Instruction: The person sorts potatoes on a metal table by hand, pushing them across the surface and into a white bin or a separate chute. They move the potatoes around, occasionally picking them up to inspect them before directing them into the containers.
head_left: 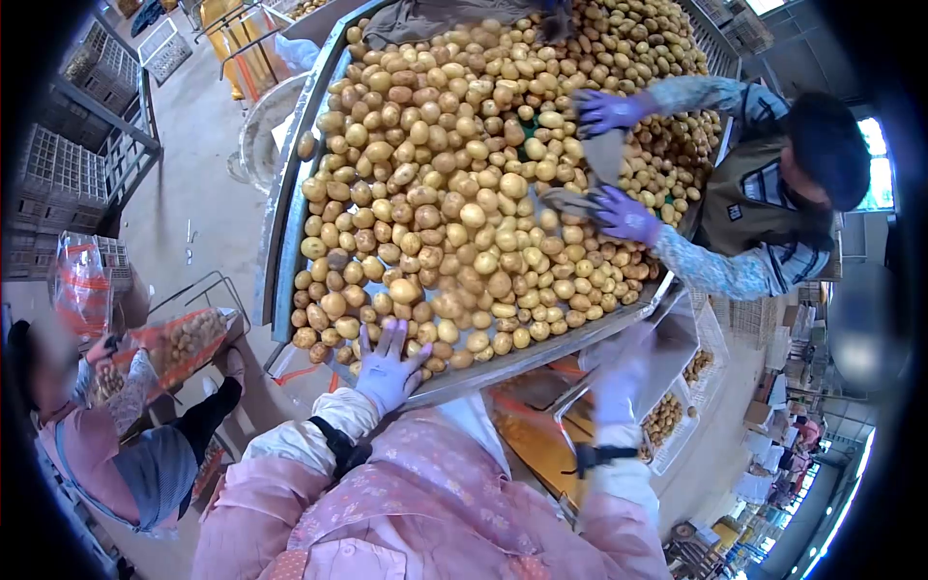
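Observation:
A thick spread of potatoes (pixel 425 203) covers the wide sorting table (pixel 503 365), whose raised metal rim runs along the near side. My left hand (pixel 390 375), in a pale lavender glove, rests at the near left corner with its fingers spread against the nearest potatoes. Beyond the rim on the right is my gloved right hand (pixel 621 382), smeared by motion, above the white crates. Its fingers are too blurred to show whether anything is in them. Beneath it, a white crate (pixel 667 464) has potatoes inside.
Across the table a co-worker (pixel 773 193) in purple gloves reaches among the potatoes with grey flat pieces at the hands. At lower left another person (pixel 135 435) handles a red-striped bag of potatoes (pixel 184 343). Stacked crates (pixel 63 174) stand at far left.

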A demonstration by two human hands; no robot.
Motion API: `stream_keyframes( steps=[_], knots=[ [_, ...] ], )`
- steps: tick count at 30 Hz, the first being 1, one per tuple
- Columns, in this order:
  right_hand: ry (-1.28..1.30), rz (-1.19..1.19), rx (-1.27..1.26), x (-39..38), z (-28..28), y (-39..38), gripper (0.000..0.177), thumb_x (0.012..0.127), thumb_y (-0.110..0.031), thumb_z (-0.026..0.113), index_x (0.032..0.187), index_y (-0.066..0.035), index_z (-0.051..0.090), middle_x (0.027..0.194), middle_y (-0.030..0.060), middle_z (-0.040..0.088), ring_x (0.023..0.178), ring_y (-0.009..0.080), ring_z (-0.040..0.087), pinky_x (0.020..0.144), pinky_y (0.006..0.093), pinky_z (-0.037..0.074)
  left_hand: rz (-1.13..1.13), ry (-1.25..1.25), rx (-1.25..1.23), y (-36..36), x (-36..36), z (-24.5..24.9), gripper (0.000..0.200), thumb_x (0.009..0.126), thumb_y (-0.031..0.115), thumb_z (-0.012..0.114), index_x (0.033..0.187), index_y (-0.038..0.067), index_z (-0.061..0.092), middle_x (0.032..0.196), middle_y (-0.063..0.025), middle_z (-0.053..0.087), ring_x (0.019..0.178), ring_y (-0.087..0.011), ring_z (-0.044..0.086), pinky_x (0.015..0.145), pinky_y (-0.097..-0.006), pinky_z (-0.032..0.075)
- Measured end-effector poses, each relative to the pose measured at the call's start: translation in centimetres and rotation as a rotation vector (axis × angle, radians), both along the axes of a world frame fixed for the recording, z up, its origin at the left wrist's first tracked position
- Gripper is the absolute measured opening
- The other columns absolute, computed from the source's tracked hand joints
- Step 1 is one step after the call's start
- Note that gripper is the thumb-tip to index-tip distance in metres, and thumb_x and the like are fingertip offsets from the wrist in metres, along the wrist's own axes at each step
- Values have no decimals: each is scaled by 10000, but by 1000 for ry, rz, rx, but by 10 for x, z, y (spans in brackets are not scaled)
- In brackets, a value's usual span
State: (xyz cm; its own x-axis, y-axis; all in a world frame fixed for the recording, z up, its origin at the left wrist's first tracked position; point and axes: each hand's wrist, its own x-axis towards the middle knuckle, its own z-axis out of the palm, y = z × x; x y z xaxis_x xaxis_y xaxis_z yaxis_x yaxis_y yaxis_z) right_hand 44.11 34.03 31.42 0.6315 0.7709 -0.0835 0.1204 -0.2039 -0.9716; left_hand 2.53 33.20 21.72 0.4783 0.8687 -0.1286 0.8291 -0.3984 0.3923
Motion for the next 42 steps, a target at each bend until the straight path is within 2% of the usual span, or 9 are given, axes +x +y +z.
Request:
stream_keyframes(
  steps=[3, 5, 10, 13, 15, 18, 25, 35, 42],
  knots=[
    [-833, 845, -253, -147, -63, 69, 628, 940, -269, 704, 1521, -112, 526, 1581, 226, 420, 1490, 389, 375, 1215, 618, 223, -131, -66, -48, 0, -45, -3, 584, 915, 411, 687, 1480, 303, 592, 1605, -185, 459, 1500, -392, 406, 1234, -691, 166],
    [-941, 723, -205, -224, -86, 61, 639, 910, -418, 708, 1500, -203, 590, 1617, 221, 402, 1553, 495, 261, 1253, 734, 52, -144, -85, -38, -5, -71, 5, 584, 925, 380, 678, 1489, 257, 582, 1557, -149, 526, 1456, -360, 480, 1227, -651, 235],
    [-1094, 1534, -78, -166, -100, 101, 482, 948, -459, 651, 1407, -312, 673, 1514, 137, 518, 1378, 412, 465, 1224, 657, 241, 49, -128, -147, -26, -114, 27, 505, 921, 297, 705, 1409, 192, 636, 1406, -132, 627, 1236, -345, 629, 1080, -556, 454],
    [-1157, 1475, -128, -166, -90, 168, 526, 923, -462, 677, 1422, -301, 638, 1508, 133, 532, 1352, 371, 511, 1142, 628, 361, 293, -184, -32, -2, -131, 29, 435, 936, 205, 707, 1367, 163, 659, 1277, -134, 688, 994, -349, 710, 818, -463, 581],
    [-821, 1330, -221, -197, -103, 189, 701, 924, -498, 671, 1527, -171, 527, 1542, 179, 493, 1368, 421, 505, 1108, 658, 369, 497, -172, 177, 55, -124, 37, 368, 958, 174, 690, 1325, 142, 688, 1302, -155, 678, 1105, -365, 674, 940, -462, 548],
    [-1116, 1065, -325, -281, -98, 188, 814, 943, -538, 643, 1573, -56, 458, 1563, 267, 451, 1446, 449, 438, 1150, 627, 340, 693, -321, 110, 134, -114, 9, 393, 945, 184, 707, 1332, 118, 683, 1316, -175, 665, 1200, -396, 618, 1034, -479, 499],
    [-833, 1631, -71, -169, -54, 107, 698, 945, -480, 665, 1513, -93, 540, 1552, 146, 513, 1450, 385, 445, 1230, 558, 303, 533, -48, 40, 127, -66, 1, 505, 866, 166, 718, 1366, 178, 653, 1178, -120, 658, 1100, -357, 624, 941, -483, 512],
    [-824, 1030, -106, -150, -81, 52, 515, 856, -198, 715, 1349, -62, 651, 1377, 199, 620, 1268, 415, 572, 1114, 567, 426, 339, 288, -250, 174, -42, -3, 265, 887, 285, 702, 1098, 127, 667, 937, -137, 755, 900, -359, 732, 820, -502, 552],
    [-267, 825, -270, -163, -41, 13, 430, 972, -243, 698, 1360, -59, 668, 1393, 170, 630, 1300, 321, 595, 1137, 440, 450, 632, -144, -95, 157, -41, -5, 286, 936, 343, 732, 1088, 111, 663, 942, -152, 755, 857, -382, 737, 771, -495, 578]
  ],
)
